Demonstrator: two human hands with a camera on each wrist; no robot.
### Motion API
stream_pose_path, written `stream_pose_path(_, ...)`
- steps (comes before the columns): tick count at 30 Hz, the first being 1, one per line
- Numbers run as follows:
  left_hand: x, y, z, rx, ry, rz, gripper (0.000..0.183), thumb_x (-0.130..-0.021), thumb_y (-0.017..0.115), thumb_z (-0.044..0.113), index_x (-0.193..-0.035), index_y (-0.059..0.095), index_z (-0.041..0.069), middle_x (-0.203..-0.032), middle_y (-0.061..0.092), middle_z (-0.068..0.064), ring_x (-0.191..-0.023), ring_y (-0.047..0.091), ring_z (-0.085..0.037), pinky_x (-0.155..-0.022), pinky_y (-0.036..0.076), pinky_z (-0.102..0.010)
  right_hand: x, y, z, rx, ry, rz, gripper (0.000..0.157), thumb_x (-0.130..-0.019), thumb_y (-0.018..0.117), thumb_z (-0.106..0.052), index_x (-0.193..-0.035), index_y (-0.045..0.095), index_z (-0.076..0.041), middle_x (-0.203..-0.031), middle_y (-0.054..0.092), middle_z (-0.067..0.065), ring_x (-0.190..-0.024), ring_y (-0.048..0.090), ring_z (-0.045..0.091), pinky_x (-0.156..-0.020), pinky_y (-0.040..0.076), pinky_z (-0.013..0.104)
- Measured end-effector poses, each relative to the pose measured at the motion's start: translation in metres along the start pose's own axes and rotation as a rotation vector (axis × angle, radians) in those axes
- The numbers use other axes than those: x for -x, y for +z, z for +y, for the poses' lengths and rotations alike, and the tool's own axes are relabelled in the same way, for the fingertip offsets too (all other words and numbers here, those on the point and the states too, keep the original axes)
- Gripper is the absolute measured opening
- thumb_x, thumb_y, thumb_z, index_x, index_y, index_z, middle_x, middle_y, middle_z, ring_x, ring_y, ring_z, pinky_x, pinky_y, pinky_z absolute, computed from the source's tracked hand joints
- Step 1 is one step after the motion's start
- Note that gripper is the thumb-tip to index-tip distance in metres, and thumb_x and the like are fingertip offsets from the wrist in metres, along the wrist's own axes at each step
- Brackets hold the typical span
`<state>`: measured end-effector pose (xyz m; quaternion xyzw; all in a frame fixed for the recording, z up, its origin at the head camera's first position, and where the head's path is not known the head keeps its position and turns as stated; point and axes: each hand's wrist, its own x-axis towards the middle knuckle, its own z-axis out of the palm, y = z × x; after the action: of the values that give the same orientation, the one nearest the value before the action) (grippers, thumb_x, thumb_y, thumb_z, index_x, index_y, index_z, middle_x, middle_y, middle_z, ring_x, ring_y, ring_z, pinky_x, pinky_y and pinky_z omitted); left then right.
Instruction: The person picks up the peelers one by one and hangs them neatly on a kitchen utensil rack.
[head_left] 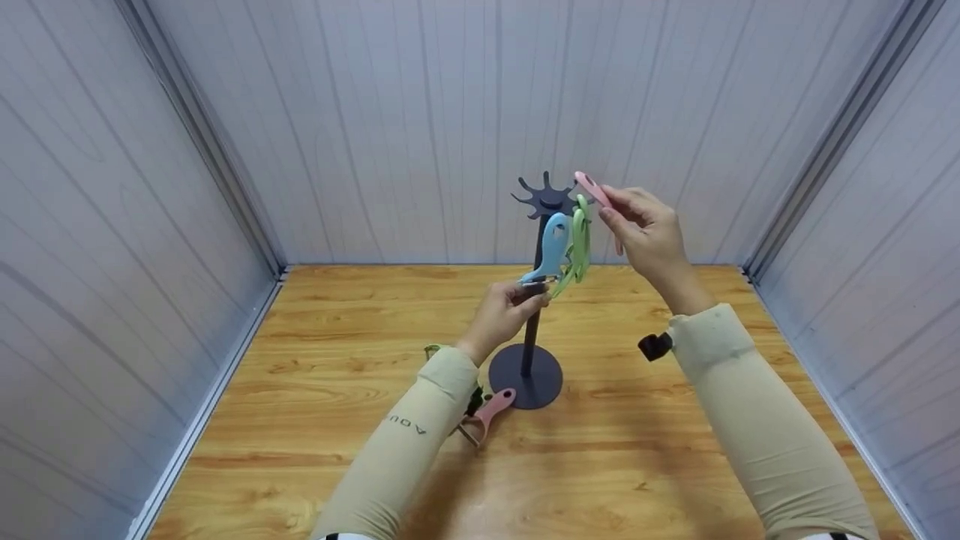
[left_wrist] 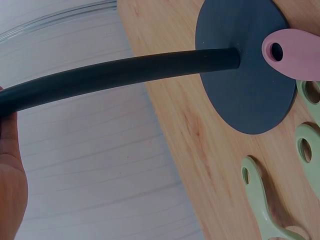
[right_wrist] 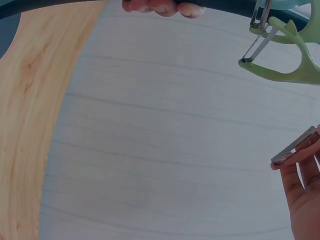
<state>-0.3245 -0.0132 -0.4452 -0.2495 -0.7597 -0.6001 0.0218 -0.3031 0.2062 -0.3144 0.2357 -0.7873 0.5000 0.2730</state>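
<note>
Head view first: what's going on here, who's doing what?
A person is handling peelers at a dark hook stand. Their right grip pinches a pink peeler beside the hooks; whether it is on one is unclear. Their left grip holds the stand's pole. A blue peeler and green peelers hang from the stand. Another pink peeler lies by the base, with green-handled ones on the table nearby.

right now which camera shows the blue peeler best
The head view: the blue peeler hangs in plain sight there, just above the left hand. The right wrist view catches only a bluish part, cut off near the top right corner; the left wrist view shows none of it.
</note>
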Motion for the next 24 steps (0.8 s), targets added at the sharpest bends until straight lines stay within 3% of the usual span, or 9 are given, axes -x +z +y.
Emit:
stream_pose_path(6, -0.0028, 0.0013, -0.0125, 0.012, 0.014, 0.009, 0.02, -0.093, 0.068, 0.019, -0.105, 0.075, 0.005, -0.097, 0.074, -0.007, -0.091, 0.07, -0.015, -0.081, 0.057, -0.031, -0.0034, 0.005, 0.0017, -0.04, -0.012, -0.022, 0.031, -0.096, 0.061, -0.007, -0.126, 0.066, -0.004, -0.108, 0.064, 0.011, -0.073, 0.053, 0.014, -0.054, 0.044, 0.015)
stream_pose_path(14, -0.0028, 0.0013, -0.0126, 0.034, 0.041, 0.004, 0.018, -0.092, 0.069, 0.019, -0.102, 0.075, 0.005, -0.095, 0.074, -0.006, -0.09, 0.07, -0.015, -0.079, 0.057, -0.031, -0.0022, 0.008, 0.0003, -0.022, -0.061, -0.051, 0.031, -0.096, 0.06, -0.003, -0.127, 0.064, 0.0, -0.11, 0.065, 0.017, -0.086, 0.055, 0.01, -0.074, 0.047, 0.013)
stream_pose_path(21, -0.0041, 0.0003, -0.0116, 0.025, 0.039, 0.006, 0.019, -0.093, 0.068, 0.018, -0.103, 0.075, 0.004, -0.096, 0.074, -0.008, -0.091, 0.071, -0.021, -0.079, 0.058, -0.031, -0.0001, 0.0069, 0.0048, -0.056, -0.034, -0.079, 0.032, -0.098, 0.058, -0.007, -0.129, 0.064, -0.007, -0.103, 0.064, 0.011, -0.067, 0.048, 0.011, -0.053, 0.04, 0.015)
stream_pose_path(24, -0.0047, 0.0008, -0.0109, 0.006, 0.037, 0.01, 0.017, -0.093, 0.068, 0.017, -0.102, 0.075, 0.003, -0.097, 0.074, -0.009, -0.092, 0.07, -0.025, -0.078, 0.057, -0.03, 0.0013, 0.0074, 0.0073, -0.069, -0.002, -0.086, 0.033, -0.098, 0.058, -0.009, -0.131, 0.064, -0.011, -0.104, 0.064, 0.01, -0.067, 0.05, 0.014, -0.053, 0.041, 0.016)
